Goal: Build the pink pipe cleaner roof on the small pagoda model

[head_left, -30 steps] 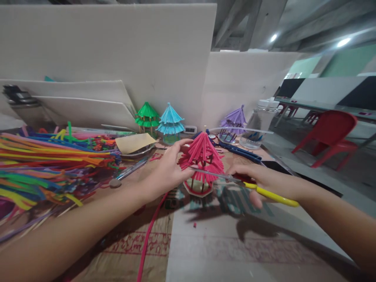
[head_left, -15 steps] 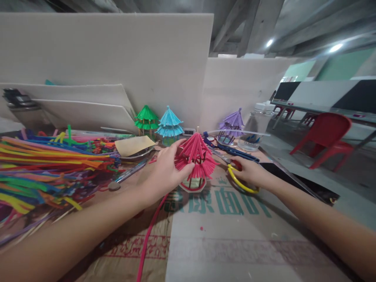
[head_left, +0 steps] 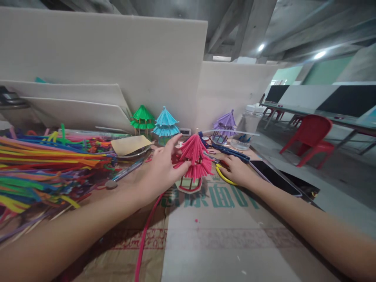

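A pink pipe-cleaner pagoda (head_left: pixel 193 158) stands on the cardboard-covered table (head_left: pixel 223 243). My left hand (head_left: pixel 160 170) pinches the left edge of its lower roof, index finger stretched toward the top. My right hand (head_left: pixel 236 172) rests on the table to the pagoda's right, fingers laid over the yellow-handled scissors (head_left: pixel 221 175), which lie flat on the surface.
A big heap of coloured pipe cleaners (head_left: pixel 44 164) fills the left. Green (head_left: pixel 142 118), blue (head_left: pixel 165 122) and purple (head_left: pixel 225 124) pagodas stand at the back by a plastic jar (head_left: pixel 246 131). A phone (head_left: pixel 274 178) lies right; a pink pipe cleaner (head_left: pixel 143 243) trails forward. Red chair (head_left: pixel 311 137) beyond.
My right hand carried the scissors away from the pink roof and lowered them onto the table to the right. My left hand stayed on the pagoda, now set down.
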`<state>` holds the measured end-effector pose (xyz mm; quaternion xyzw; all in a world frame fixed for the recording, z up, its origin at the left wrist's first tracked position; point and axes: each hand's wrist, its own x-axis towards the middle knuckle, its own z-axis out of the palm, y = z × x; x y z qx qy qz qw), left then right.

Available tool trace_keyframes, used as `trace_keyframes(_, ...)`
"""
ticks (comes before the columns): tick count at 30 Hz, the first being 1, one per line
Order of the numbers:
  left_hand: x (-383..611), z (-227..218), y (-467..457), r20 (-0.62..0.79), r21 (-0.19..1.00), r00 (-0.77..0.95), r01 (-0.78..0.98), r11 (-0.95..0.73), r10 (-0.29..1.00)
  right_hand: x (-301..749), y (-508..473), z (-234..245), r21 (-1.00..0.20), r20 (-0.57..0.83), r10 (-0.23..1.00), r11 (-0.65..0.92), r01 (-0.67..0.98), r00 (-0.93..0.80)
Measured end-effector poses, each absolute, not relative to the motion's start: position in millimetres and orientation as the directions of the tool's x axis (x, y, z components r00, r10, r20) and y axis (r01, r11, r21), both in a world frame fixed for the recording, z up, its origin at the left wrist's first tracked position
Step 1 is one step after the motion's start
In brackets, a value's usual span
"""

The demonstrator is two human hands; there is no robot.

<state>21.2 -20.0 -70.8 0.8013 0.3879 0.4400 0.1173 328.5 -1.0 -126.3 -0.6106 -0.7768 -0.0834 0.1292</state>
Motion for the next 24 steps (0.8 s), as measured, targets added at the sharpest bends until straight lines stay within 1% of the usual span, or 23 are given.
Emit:
trace_keyframes(5,17,-72,-11,0.619,0.454,0.349,0.572,-0.683,0.704,329,1,-128,0.012,0.301,0.93,0.22,0.975,-0.213)
trace_keyframes(9,14,-72,-4,0.611,0.433,0.355,0.599,-0.674,0.708,330,2,-129,0.009,0.295,0.933,0.211,0.977,-0.204)
trace_keyframes(14,12,-72,-2,0.615,0.372,0.365,0.647,-0.665,0.699,331,4,-130,-0.002,0.288,0.937,0.208,0.978,-0.198)
trace_keyframes(19,14,-74,-2,0.622,0.366,0.383,0.63,-0.685,0.683,331,3,-129,-0.007,0.285,0.936,0.216,0.976,-0.205)
trace_keyframes(21,16,-73,-6,0.624,0.383,0.393,0.6,-0.703,0.676,330,2,-128,-0.007,0.286,0.936,0.218,0.976,-0.207)
trace_keyframes(24,19,-71,-17,0.593,0.428,0.396,0.584,-0.69,0.701,328,0,-125,-0.013,0.288,0.933,0.227,0.974,-0.214)
